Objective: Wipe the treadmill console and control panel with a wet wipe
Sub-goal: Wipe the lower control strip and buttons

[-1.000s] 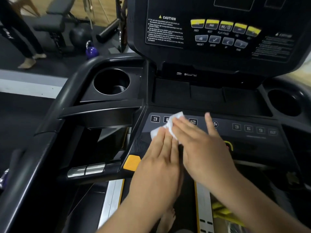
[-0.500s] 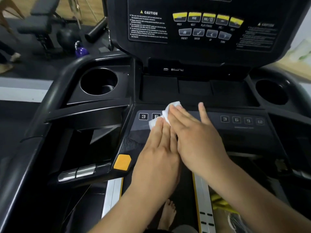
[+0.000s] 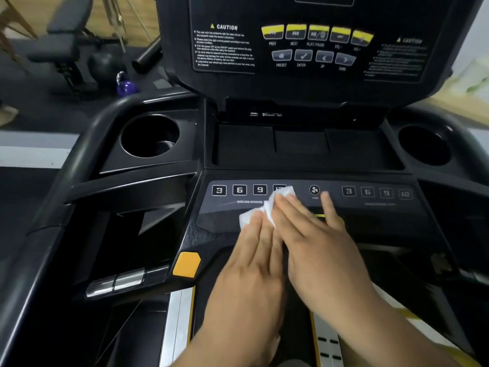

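We're over a black treadmill, both palms flat on the lower control panel [image 3: 291,207], glossy with numbered keys 3, 6, 9, 12 in two rows and a fan button [image 3: 314,190] between them. Above it sits a shallow tray [image 3: 299,149], then the upright console [image 3: 312,46] with yellow media buttons and caution text.

Our left hand [image 3: 251,263] and right hand [image 3: 317,247] lie side by side, fingers straight and spread out, pressing the white wet wipe [image 3: 267,207] onto the panel. The wipe covers the left "12" key.

Cup holders [image 3: 150,136] flank the tray, an orange tab [image 3: 186,264] sits at the panel's left corner. Off left, a weight bench [image 3: 66,46] and purple kettlebell [image 3: 126,86] on dark gym flooring, well apart.
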### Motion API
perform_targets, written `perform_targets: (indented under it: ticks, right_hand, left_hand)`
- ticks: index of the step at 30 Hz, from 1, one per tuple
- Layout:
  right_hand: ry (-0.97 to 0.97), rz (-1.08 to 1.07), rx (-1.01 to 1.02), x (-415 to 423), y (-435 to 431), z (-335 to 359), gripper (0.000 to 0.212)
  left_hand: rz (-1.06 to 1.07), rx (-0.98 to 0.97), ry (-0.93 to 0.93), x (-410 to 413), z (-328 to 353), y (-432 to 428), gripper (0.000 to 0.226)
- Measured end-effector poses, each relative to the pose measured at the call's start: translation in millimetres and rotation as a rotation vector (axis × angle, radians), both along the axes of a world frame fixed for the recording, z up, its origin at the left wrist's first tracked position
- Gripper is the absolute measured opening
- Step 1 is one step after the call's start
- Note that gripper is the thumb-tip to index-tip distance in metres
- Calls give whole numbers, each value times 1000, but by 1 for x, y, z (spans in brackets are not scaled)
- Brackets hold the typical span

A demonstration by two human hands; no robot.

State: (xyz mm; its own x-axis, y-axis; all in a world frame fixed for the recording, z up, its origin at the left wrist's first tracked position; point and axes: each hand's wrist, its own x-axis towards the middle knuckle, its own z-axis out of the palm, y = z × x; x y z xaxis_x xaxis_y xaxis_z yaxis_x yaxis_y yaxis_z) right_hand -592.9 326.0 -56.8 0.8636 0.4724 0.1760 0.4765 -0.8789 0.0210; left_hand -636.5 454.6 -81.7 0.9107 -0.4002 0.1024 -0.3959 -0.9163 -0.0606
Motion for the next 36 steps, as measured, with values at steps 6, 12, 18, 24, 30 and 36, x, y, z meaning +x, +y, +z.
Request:
perform_targets:
  ticks: [6, 12, 18, 24, 30, 36]
  right_hand:
    - [-6, -46, 17, 31, -3, 4, 50]
    - [6, -30, 20, -2, -15, -4, 62]
    - [-1, -88, 41, 32, -14, 5, 56]
    - [-29, -38, 50, -1, -24, -2, 58]
    - [-12, -80, 66, 30, -23, 5, 50]
    - [-7, -31, 33, -6, -35, -2, 65]
  left_hand:
    - [-40, 25, -82, 32, 19, -9, 64]
    - [-23, -126, -37, 5, 13, -7, 59]
    - [-50, 39, -76, 36, 28, -14, 64]
    - [-59, -52, -32, 10, 11, -13, 61]
    - [-70, 17, -55, 33, 27, -21, 65]
    - [-48, -184, -47, 11, 12, -19, 58]
